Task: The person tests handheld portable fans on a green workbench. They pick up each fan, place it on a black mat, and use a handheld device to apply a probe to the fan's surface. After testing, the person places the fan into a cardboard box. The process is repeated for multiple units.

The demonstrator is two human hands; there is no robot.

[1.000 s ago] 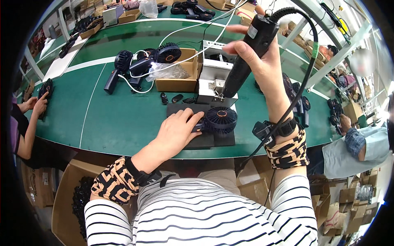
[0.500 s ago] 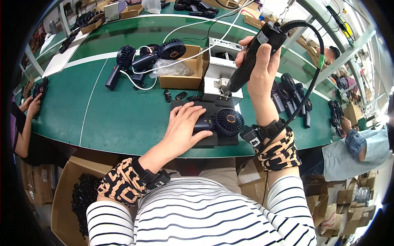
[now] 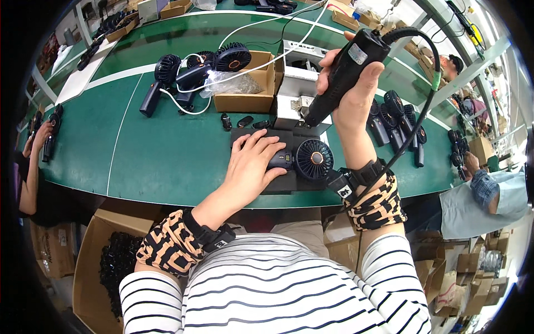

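My left hand (image 3: 253, 162) lies over the handle of a dark handheld fan (image 3: 314, 159), fingers and thumb curved about it. The fan rests on its side on a black block (image 3: 278, 186), its round grille to the right and a small lit display by my fingertips. In my right hand (image 3: 356, 103) is a black electric screwdriver (image 3: 349, 71), gripped round its body and tilted down to the left. Its tip is at the front of a metal screw feeder (image 3: 289, 114); whether it touches a screw is too small to tell.
Small black parts (image 3: 245, 121) lie left of the feeder. Behind them are a cardboard box (image 3: 242, 103) with a plastic bag and several cabled fans (image 3: 167, 69). More fans (image 3: 392, 119) stand at right. The screwdriver cable (image 3: 428, 106) loops past my right forearm. Co-workers sit on both sides.
The view has shifted slightly. My left hand stays on the fan, and the screwdriver tip remains at the feeder. At far left, a co-worker's hands have moved with a fan.
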